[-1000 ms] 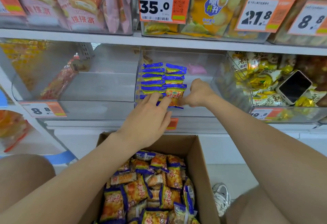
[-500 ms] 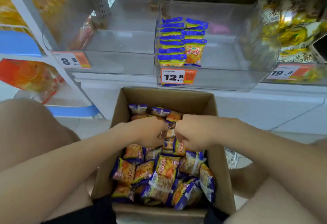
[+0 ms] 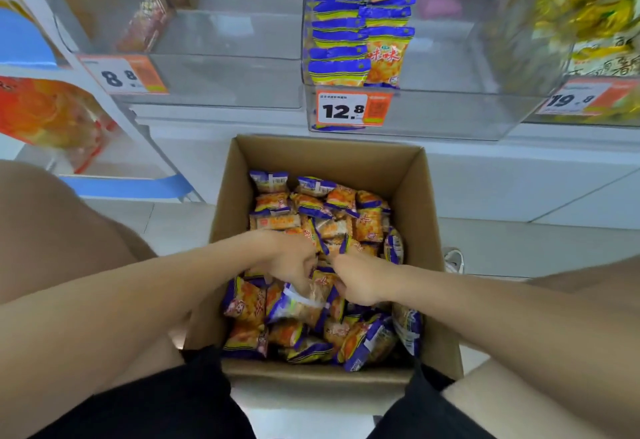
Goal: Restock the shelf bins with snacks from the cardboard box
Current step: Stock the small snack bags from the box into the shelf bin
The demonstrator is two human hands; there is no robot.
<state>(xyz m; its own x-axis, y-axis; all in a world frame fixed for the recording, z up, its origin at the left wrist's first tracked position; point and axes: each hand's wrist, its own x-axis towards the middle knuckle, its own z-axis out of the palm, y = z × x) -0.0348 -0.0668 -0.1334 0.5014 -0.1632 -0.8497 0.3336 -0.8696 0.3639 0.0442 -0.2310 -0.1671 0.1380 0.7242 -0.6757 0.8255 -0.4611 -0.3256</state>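
Head view: both hands are down in the cardboard box [image 3: 329, 158], near the shelf. Fingers of the left hand [image 3: 294, 262] seem to grip a snack packet [image 3: 301, 301] (it is blurred). Those of the right hand [image 3: 360, 281] are curled, on what I cannot tell. The far bin [image 3: 450, 113] holds stacked packets [image 3: 339, 33].

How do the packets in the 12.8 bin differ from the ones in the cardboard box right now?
The bin packets stand upright in two tidy rows at the left of the 12.8 bin; the box packets lie jumbled in the cardboard box. No hand touches the bin packets; the left hand and right hand are among the box packets. Both share blue-and-orange wrappers.
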